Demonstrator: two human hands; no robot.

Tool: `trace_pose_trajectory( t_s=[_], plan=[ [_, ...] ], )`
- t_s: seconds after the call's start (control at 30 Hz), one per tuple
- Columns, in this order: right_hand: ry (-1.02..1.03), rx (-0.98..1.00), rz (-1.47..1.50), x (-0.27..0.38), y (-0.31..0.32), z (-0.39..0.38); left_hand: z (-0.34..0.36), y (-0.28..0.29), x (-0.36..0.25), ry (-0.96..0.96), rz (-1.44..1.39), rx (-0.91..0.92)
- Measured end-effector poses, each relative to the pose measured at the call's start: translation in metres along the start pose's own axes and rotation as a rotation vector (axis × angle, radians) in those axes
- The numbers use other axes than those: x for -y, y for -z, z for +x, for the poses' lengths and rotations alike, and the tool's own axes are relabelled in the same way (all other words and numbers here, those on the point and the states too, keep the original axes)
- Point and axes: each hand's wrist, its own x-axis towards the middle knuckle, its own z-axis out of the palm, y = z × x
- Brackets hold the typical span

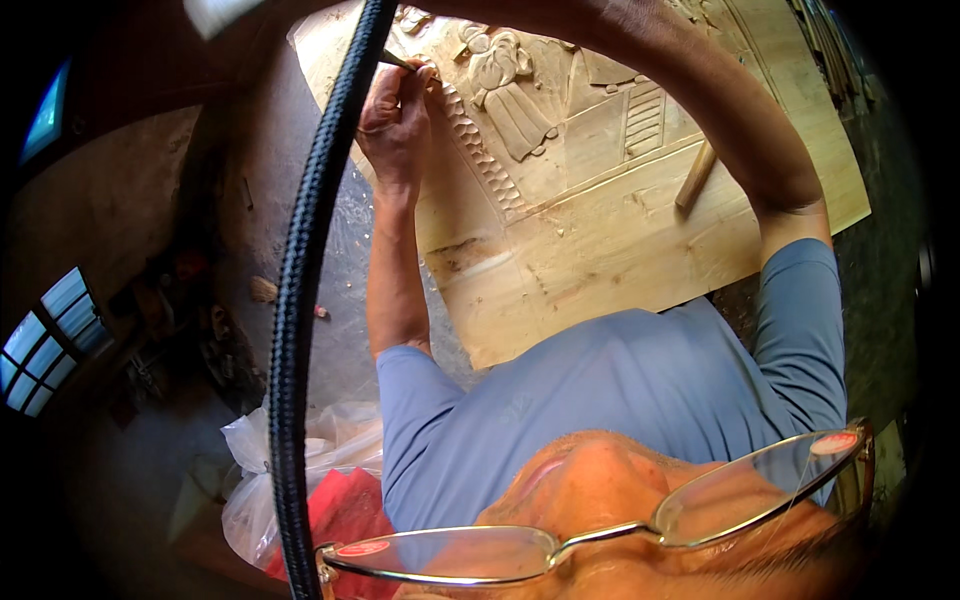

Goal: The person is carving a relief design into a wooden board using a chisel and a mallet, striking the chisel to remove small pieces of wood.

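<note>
My left hand (396,125) is closed around a slim carving chisel (397,61), whose dark shaft sticks out above the fingers. The fingertips rest at the upper end of a scalloped border strip (478,148) cut into a pale wooden panel (590,250). Beside that strip, a robed figure (505,90) stands out in relief. My right forearm (700,75) arches over the far part of the panel; its hand lies beyond the upper edge of the picture. A round wooden handle (695,178) lies on the panel, its far end hidden beneath that forearm.
A black braided cable (300,270) crosses the view on the left. Clear plastic bags (250,480) and a red bundle (345,515) sit at the lower left. Small debris lies on the grey floor (345,340). Long wooden strips (835,45) stand at the far right.
</note>
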Motion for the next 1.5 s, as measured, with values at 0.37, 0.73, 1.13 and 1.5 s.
trace_pose_trajectory(
  t_s=[0.37,0.73,1.13,1.5],
  plan=[
    [-0.002,-0.042,0.025,0.001,-0.008,-0.003,-0.01,-0.003,0.017,-0.083,0.175,-0.091],
    [0.003,-0.094,0.014,0.0,-0.005,0.003,-0.004,-0.006,0.001,0.059,-0.119,-0.08],
    [0.029,-0.123,0.047,-0.005,-0.012,0.006,-0.009,0.002,0.005,0.086,-0.166,-0.047],
    [0.051,-0.143,0.012,-0.006,-0.003,0.007,-0.002,-0.001,0.014,-0.022,-0.113,0.04]
  ],
)
